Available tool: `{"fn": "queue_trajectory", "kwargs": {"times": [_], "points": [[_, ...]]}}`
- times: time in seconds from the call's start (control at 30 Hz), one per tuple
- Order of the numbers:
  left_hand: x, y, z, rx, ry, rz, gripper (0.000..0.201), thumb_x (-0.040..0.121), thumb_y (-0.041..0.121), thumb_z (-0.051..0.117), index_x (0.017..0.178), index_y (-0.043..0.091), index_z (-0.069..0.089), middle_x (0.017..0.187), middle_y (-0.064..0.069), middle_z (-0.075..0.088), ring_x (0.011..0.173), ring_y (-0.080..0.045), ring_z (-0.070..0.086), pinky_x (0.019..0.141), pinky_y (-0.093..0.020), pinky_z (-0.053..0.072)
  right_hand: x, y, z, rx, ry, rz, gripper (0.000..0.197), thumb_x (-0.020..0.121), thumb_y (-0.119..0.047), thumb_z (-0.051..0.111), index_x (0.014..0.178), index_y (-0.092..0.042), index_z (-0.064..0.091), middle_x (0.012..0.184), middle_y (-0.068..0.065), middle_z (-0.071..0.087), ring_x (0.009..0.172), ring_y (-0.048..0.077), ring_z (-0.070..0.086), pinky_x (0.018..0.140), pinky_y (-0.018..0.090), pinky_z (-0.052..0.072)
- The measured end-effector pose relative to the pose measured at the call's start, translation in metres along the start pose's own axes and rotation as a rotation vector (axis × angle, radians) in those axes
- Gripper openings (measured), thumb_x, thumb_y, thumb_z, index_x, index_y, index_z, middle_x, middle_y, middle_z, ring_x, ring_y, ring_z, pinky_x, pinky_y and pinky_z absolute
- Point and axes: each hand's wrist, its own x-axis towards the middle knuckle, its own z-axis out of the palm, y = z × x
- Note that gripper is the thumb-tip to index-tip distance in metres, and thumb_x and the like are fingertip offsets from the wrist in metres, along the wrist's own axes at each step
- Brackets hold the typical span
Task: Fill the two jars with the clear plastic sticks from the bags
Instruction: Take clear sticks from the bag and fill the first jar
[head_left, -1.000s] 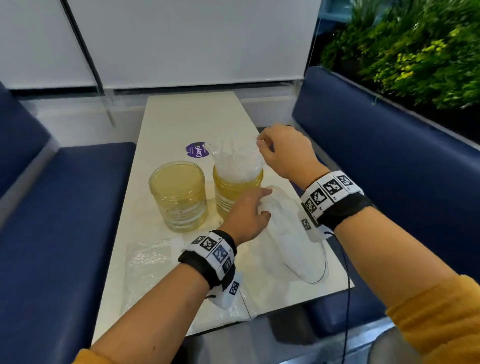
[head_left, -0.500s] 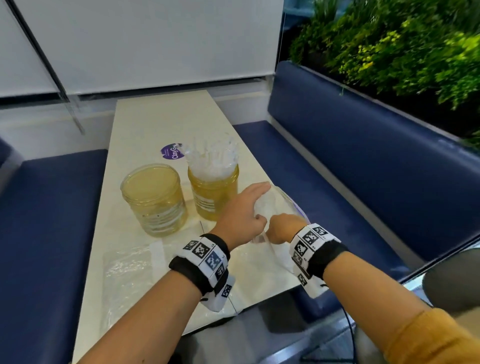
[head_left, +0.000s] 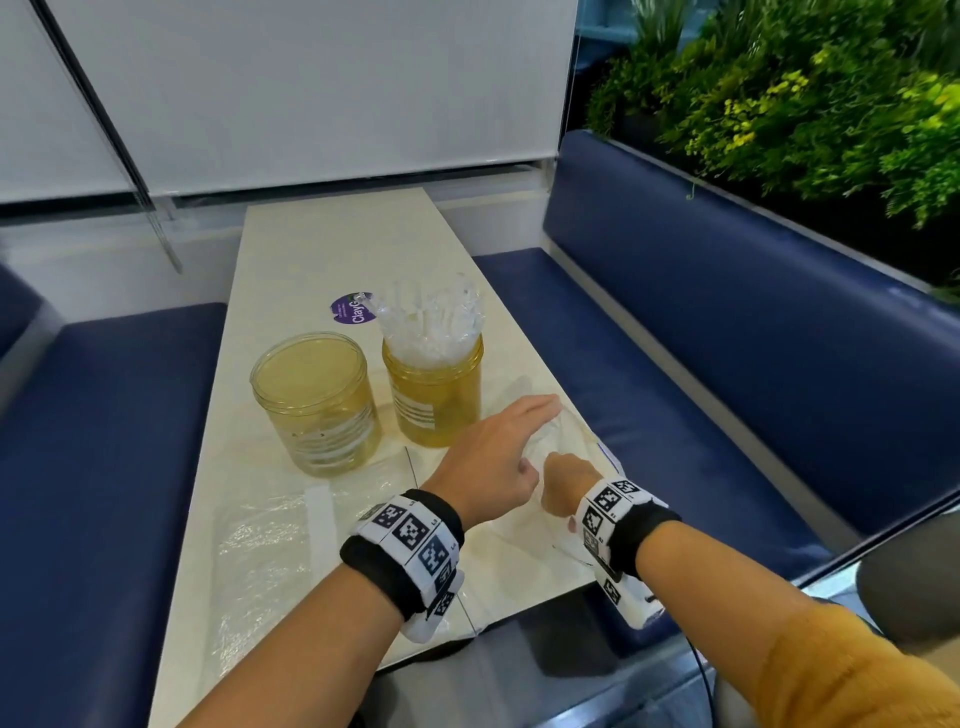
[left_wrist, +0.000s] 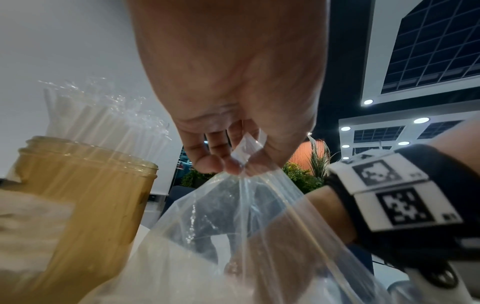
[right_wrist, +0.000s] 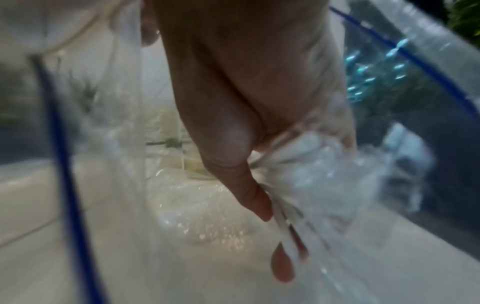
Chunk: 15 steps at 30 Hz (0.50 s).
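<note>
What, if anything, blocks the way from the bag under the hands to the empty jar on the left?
Nothing visible does. The empty jar stands open-topped, beside the filled jar, which is off the direct line. The right hand grips sticks inside the bag.

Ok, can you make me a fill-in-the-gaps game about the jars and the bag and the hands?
1. The clear sticks stand in the jar on the ____.
2. The left hand pinches the rim of the clear plastic ____.
3. The number of yellow jars on the table is ____.
4. The right hand reaches ____ the bag.

Missing words: right; bag; two; inside
</note>
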Motion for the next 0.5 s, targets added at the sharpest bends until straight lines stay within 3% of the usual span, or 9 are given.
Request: {"fn": "queue_trajectory", "kwargs": {"times": [0.03, 0.1, 0.2, 0.27, 0.3, 0.37, 0.47, 0.5], "points": [[0.0, -0.001, 0.001, 0.008, -0.009, -0.006, 0.074, 0.086, 0.005, 0.058, 0.154, 0.025, 0.037, 0.161, 0.016, 0.033, 0.136, -0.011, 0.048, 0.105, -0.024, 0.045, -0.002, 0.0, -0.004, -0.028, -0.036, -0.007, 0.013, 0.1, -0.011, 0.049, 0.111, -0.007, 0.055, 0.086, 0.006, 0.057, 0.077, 0.022, 0.063, 0.056, 0.025, 0.044], [0.001, -0.002, 0.003, 0.021, -0.023, -0.021, 0.075, 0.086, 0.004, 0.058, 0.155, 0.025, 0.036, 0.161, 0.015, 0.032, 0.14, -0.011, 0.045, 0.109, -0.025, 0.043, -0.003, 0.001, -0.013, -0.094, -0.046, -0.019, 0.016, 0.1, -0.011, 0.047, 0.112, -0.004, 0.056, 0.1, 0.009, 0.063, 0.073, 0.019, 0.059, 0.065, 0.028, 0.046], [0.004, -0.001, 0.007, 0.032, -0.033, -0.071, 0.076, 0.087, 0.004, 0.059, 0.156, 0.024, 0.035, 0.162, 0.014, 0.031, 0.142, -0.012, 0.043, 0.111, -0.025, 0.038, -0.01, 0.008, -0.028, -0.193, 0.049, -0.074, 0.027, 0.1, -0.016, 0.047, 0.122, -0.007, 0.06, 0.105, 0.007, 0.062, 0.096, 0.023, 0.059, 0.084, 0.032, 0.045], [0.007, -0.001, 0.009, 0.027, -0.015, -0.122, 0.076, 0.086, 0.003, 0.06, 0.155, 0.023, 0.035, 0.161, 0.013, 0.032, 0.141, -0.014, 0.043, 0.112, -0.026, 0.037, -0.018, 0.016, -0.042, -0.235, 0.13, -0.127, 0.029, 0.101, -0.018, 0.046, 0.125, -0.009, 0.059, 0.118, 0.006, 0.062, 0.111, 0.025, 0.058, 0.092, 0.034, 0.044], [0.009, -0.002, 0.008, 0.022, 0.002, -0.144, 0.076, 0.086, 0.003, 0.061, 0.155, 0.022, 0.036, 0.161, 0.012, 0.033, 0.14, -0.016, 0.044, 0.112, -0.027, 0.038, -0.022, 0.021, -0.049, -0.236, 0.155, -0.147, 0.028, 0.101, -0.02, 0.046, 0.124, -0.011, 0.059, 0.12, 0.004, 0.061, 0.11, 0.025, 0.059, 0.088, 0.035, 0.044], [0.012, -0.004, 0.006, 0.013, 0.038, -0.177, 0.076, 0.084, 0.002, 0.061, 0.154, 0.02, 0.037, 0.159, 0.011, 0.036, 0.138, -0.018, 0.046, 0.112, -0.032, 0.042, -0.027, 0.033, -0.063, -0.248, 0.169, -0.184, 0.024, 0.098, -0.024, 0.05, 0.118, -0.016, 0.061, 0.108, 0.0, 0.062, 0.096, 0.023, 0.061, 0.074, 0.034, 0.042], [0.017, -0.007, -0.001, -0.002, 0.083, -0.239, 0.074, 0.084, 0.004, 0.062, 0.152, 0.019, 0.038, 0.157, 0.008, 0.038, 0.137, -0.021, 0.047, 0.11, -0.038, 0.044, -0.035, 0.058, -0.087, -0.268, 0.114, -0.225, 0.009, 0.093, -0.032, 0.055, 0.09, -0.024, 0.057, 0.083, -0.006, 0.056, 0.071, 0.015, 0.055, 0.062, 0.03, 0.039], [0.019, -0.008, -0.003, -0.008, 0.1, -0.263, 0.073, 0.085, 0.005, 0.063, 0.152, 0.019, 0.038, 0.156, 0.007, 0.038, 0.137, -0.021, 0.047, 0.11, -0.038, 0.044, -0.038, 0.068, -0.096, -0.249, 0.088, -0.24, 0.014, 0.092, -0.033, 0.057, 0.082, -0.024, 0.055, 0.08, -0.005, 0.057, 0.068, 0.014, 0.053, 0.06, 0.028, 0.039]]}}
